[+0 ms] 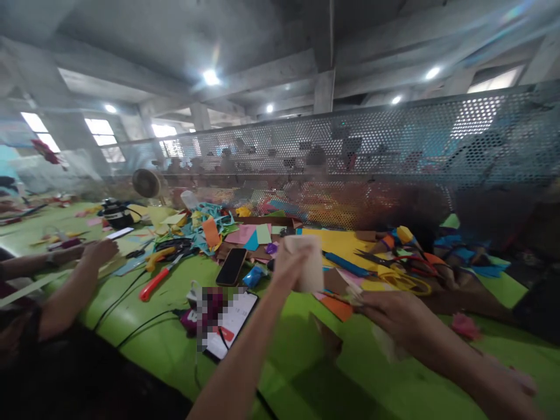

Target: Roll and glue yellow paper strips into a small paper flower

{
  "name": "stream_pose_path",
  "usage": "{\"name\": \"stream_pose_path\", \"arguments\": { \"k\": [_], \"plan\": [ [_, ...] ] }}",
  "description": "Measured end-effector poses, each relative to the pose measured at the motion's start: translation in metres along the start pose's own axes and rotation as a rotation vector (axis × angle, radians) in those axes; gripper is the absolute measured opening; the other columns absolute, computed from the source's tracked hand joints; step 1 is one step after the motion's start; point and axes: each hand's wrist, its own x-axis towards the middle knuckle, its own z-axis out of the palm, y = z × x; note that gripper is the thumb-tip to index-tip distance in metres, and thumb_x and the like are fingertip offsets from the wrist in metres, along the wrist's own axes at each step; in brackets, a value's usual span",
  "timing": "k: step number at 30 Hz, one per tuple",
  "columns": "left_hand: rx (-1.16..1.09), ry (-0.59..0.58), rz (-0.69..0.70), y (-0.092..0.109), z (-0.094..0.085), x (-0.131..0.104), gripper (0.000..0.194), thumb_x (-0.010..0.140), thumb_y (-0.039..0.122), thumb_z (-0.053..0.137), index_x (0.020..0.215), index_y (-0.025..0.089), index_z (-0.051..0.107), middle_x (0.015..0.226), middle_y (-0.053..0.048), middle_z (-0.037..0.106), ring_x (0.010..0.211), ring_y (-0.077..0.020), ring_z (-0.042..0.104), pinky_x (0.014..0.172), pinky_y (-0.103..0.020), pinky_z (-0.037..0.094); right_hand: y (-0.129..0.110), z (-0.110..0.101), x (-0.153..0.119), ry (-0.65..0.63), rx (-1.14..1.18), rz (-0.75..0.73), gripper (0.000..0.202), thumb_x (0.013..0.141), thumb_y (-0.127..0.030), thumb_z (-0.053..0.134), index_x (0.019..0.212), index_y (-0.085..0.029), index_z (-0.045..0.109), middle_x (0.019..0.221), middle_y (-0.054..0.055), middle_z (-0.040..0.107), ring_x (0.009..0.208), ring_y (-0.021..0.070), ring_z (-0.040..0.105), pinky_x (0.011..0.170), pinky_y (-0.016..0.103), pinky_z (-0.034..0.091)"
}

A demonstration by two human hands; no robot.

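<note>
At the far left a co-worker's hand (pixel 100 252) is beside a phone with a white screen (pixel 120 233), and a black container (pixel 116 216) stands behind it on the green table (pixel 184 361). Farther back is a round fan (pixel 146 182). Next come a red-handled tool (pixel 154 284), lying on the table with its handle toward the near side, and a heap of teal scraps (pixel 216 214) with an orange paper piece (pixel 211 233) at its front. A dark phone (pixel 231 266) lies in front of the heap; nearer the person, a phone with a lit screen (pixel 238 318) lies beside a partly pixelated purple item (pixel 190 322). A small blue packet (pixel 254 276) is to the right of the dark phone. In the middle, the person's left hand (pixel 289 267) holds a pale cream object (pixel 312 268) upright above the table, its fingers partly curled against it. A yellow sheet (pixel 336 242) lies behind, with a blue tool (pixel 347 264) along its front. The right hand (pixel 389 312) reaches in above an orange piece (pixel 336 307); its fingers look close together at a pale, blurred scrap (pixel 355 294), though I cannot tell whether they grip it. Beyond that hand are dark-bladed scissors (pixel 371 256) and yellow loops (pixel 405 281), then a pink flower-like piece (pixel 466 325) on the table at right.
</note>
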Motion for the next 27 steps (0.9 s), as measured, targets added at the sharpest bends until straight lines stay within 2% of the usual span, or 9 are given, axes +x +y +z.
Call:
{"name": "stream_pose_path", "arguments": {
  "k": [2,5,7,9,12,16,20,23,27],
  "plan": [
    [0.052,0.119,0.042,0.001,-0.014,0.026,0.049,0.075,0.05,0.071,0.108,0.018,0.055,0.101,-0.013,0.071,0.087,-0.0262,0.07,0.073,-0.037,0.057,0.007,-0.009,-0.007,-0.008,0.1,0.028,0.035,0.091,-0.05,0.052,0.075,-0.028,0.073,0.069,0.001,0.072,0.062,0.0223,0.065,0.059,0.031,0.047],
    [0.168,0.298,0.146,0.003,-0.03,0.066,0.06,0.071,0.043,0.077,0.119,0.022,0.047,0.122,-0.012,0.064,0.11,-0.0256,0.064,0.091,-0.037,0.052,0.019,-0.017,-0.009,0.118,0.259,0.134,0.037,0.086,-0.058,0.056,0.089,-0.026,0.076,0.077,0.003,0.073,0.072,0.0266,0.066,0.064,0.034,0.051],
    [0.265,0.401,0.195,0.005,-0.036,0.091,0.07,0.067,0.035,0.082,0.124,0.023,0.043,0.133,-0.013,0.057,0.125,-0.0262,0.056,0.104,-0.038,0.044,0.025,-0.014,-0.008,0.171,0.368,0.208,0.042,0.082,-0.062,0.06,0.091,-0.024,0.075,0.083,0.005,0.074,0.075,0.0278,0.066,0.065,0.035,0.052],
    [0.363,0.484,0.207,0.004,-0.041,0.113,0.075,0.064,0.026,0.084,0.125,0.023,0.041,0.14,-0.013,0.051,0.135,-0.0279,0.046,0.113,-0.04,0.034,0.031,-0.009,-0.007,0.17,0.477,0.275,0.046,0.078,-0.065,0.063,0.094,-0.023,0.075,0.084,0.006,0.073,0.075,0.0277,0.067,0.063,0.035,0.053],
    [0.479,0.561,0.17,-0.008,-0.052,0.138,0.079,0.063,0.02,0.084,0.127,0.023,0.037,0.143,-0.014,0.048,0.138,-0.0289,0.042,0.115,-0.041,0.031,0.038,-0.001,-0.008,0.17,0.585,0.329,0.051,0.074,-0.068,0.065,0.093,-0.022,0.075,0.078,0.007,0.073,0.072,0.028,0.068,0.062,0.037,0.055],
    [0.587,0.569,0.067,-0.039,-0.068,0.15,0.079,0.063,0.022,0.084,0.125,0.02,0.035,0.133,-0.017,0.054,0.128,-0.0302,0.053,0.106,-0.041,0.041,0.042,-0.003,-0.007,0.22,0.659,0.335,0.048,0.068,-0.07,0.071,0.082,-0.024,0.075,0.085,0.009,0.075,0.079,0.031,0.069,0.07,0.04,0.058],
    [0.672,0.534,0.007,-0.059,-0.074,0.149,0.081,0.066,0.028,0.083,0.129,0.016,0.033,0.136,-0.022,0.051,0.129,-0.0327,0.052,0.104,-0.043,0.042,0.038,-0.009,-0.008,0.261,0.781,0.366,0.043,0.072,-0.065,0.071,0.083,-0.024,0.075,0.094,0.009,0.075,0.084,0.0301,0.07,0.077,0.04,0.057],
    [0.717,0.465,0.01,-0.06,-0.074,0.15,0.087,0.065,0.027,0.083,0.134,0.014,0.032,0.141,-0.023,0.047,0.134,-0.0328,0.047,0.108,-0.042,0.039,0.034,-0.009,-0.009,0.299,0.923,0.385,0.04,0.072,-0.061,0.074,0.084,-0.024,0.076,0.094,0.008,0.075,0.08,0.0265,0.069,0.076,0.038,0.057],
    [0.733,0.34,-0.003,-0.048,-0.076,0.146,0.088,0.06,0.022,0.084,0.134,0.015,0.038,0.14,-0.021,0.051,0.134,-0.0337,0.048,0.11,-0.043,0.037,0.028,-0.008,-0.009,0.327,1.102,0.389,0.032,0.074,-0.053,0.076,0.081,-0.023,0.075,0.091,0.007,0.074,0.08,0.0244,0.067,0.069,0.034,0.058]
  ]
}}
